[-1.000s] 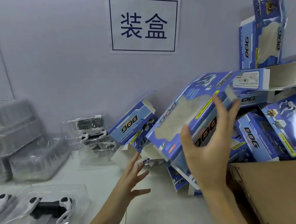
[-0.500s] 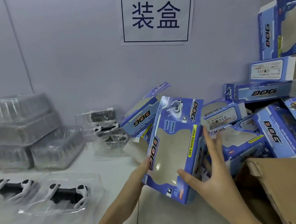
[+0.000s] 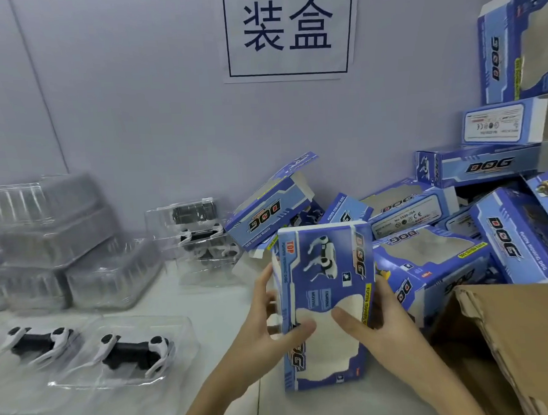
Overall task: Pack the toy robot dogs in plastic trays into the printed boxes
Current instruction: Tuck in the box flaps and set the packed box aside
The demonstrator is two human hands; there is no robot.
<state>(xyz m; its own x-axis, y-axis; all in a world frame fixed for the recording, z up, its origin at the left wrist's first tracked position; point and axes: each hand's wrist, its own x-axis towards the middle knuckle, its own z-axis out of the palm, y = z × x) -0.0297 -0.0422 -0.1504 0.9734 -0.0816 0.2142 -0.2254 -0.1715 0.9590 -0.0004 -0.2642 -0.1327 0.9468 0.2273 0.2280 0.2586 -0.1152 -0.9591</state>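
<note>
Both hands hold one blue box [image 3: 326,287] upright over the counter [image 3: 207,293], window face toward the camera, printed dog picture at its upper half. Left hand [image 3: 272,328] grips the box's left edge: fingers curled round the side, thumb laid across the front onto the window. Right hand [image 3: 372,326] grips the right edge the same way, thumb on the window, fingers behind the box and out of sight. The two thumbs point toward each other, close but apart.

Box's lower end sits near the counter; contact cannot be judged. Whether the box holds anything cannot be told; the window shows pale.

Left of the hands, two dogs [image 3: 132,354], black bodies with white legs, lie on their sides in clear trays [image 3: 183,326] on the counter, side by side. Behind them, against the wall, a stack of clear trays [image 3: 62,247], blurred. Further right, a second small stack of trays with dogs inside [image 3: 201,233].

Right of the held box, a loose pile of boxes [image 3: 442,236] leans against the wall, some tilted, some with end flaps open. Cardboard carton [image 3: 511,337] at lower right, flap edge torn. Paper sign [image 3: 288,29] with two printed characters on the wall above.
</note>
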